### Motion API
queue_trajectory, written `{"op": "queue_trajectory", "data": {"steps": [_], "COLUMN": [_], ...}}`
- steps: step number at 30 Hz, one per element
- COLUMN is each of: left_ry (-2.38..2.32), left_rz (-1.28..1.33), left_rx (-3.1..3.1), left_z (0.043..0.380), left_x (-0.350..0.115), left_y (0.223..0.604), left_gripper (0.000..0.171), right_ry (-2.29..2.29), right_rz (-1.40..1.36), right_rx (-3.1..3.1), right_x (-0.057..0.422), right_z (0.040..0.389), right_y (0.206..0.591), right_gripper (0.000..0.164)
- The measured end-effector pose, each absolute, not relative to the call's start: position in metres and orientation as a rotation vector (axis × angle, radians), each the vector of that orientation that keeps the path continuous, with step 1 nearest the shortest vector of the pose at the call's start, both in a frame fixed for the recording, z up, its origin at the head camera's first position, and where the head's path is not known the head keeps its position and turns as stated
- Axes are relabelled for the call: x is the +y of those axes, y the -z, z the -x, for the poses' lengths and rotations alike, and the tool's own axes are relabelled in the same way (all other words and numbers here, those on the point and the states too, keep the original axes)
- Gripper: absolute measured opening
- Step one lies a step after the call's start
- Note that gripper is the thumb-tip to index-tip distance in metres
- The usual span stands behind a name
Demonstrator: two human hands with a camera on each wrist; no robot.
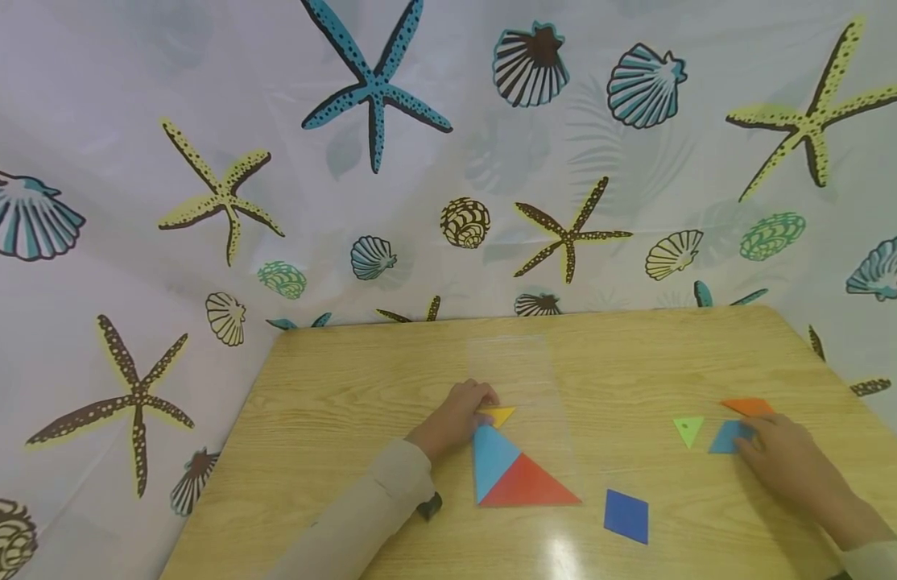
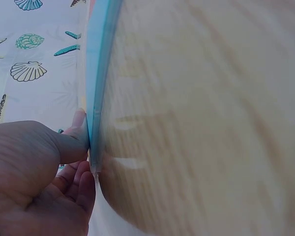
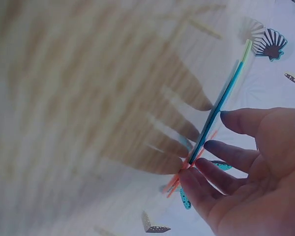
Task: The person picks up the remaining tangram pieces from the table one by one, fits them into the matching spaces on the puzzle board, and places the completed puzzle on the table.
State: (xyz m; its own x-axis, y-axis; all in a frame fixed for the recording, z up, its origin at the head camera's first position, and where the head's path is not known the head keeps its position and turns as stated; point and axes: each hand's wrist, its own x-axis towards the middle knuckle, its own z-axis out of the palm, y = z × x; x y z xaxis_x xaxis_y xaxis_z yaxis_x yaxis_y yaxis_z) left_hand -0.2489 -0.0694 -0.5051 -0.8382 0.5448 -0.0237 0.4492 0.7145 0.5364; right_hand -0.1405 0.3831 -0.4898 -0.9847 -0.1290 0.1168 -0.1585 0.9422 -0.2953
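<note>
In the head view, my left hand (image 1: 459, 415) pinches a small yellow triangle (image 1: 501, 415) at the upper tip of a light-blue triangle (image 1: 494, 457). A red triangle (image 1: 531, 486) lies against the blue one's slanted side. From the left wrist view, the thumb and curled fingers sit low at the pieces' edge. At the right, my right hand (image 1: 785, 459) has its fingertips on a flat, partly covered mid-blue piece (image 1: 727, 437). An orange piece (image 1: 749, 405) lies just beyond, partly under the fingers. The right wrist view shows these fingers fairly straight and spread.
A small green triangle (image 1: 688, 428) lies left of the mid-blue piece. A dark-blue four-sided piece (image 1: 626, 516) rests between the hands, nearer the front. A clear sheet (image 1: 519, 366) lies flat on the wooden table (image 1: 347, 379). A shell-printed curtain (image 1: 419, 201) hangs behind.
</note>
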Motion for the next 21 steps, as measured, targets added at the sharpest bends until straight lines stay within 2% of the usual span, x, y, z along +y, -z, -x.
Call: {"op": "queue_trajectory", "data": {"steps": [6, 13, 21], "left_ry": [-0.775, -0.774, -0.768], "left_rz": [-0.787, -0.771, -0.756], "left_rx": [2.746, 2.749, 2.753], "left_z": [0.25, 0.25, 0.251], "left_x": [-0.069, -0.068, -0.066], "left_y": [0.508, 0.508, 0.508], "left_gripper": [0.017, 0.017, 0.017], "right_ry": [-0.44, -0.533, -0.533], "right_rz": [-0.197, -0.124, -0.165], "right_rx": [-2.99, -3.029, -2.98], "right_x": [0.387, 0.388, 0.383], "right_z": [0.141, 0.148, 0.155], "right_y": [0.49, 0.49, 0.494], "right_gripper": [0.039, 0.052, 0.048]}}
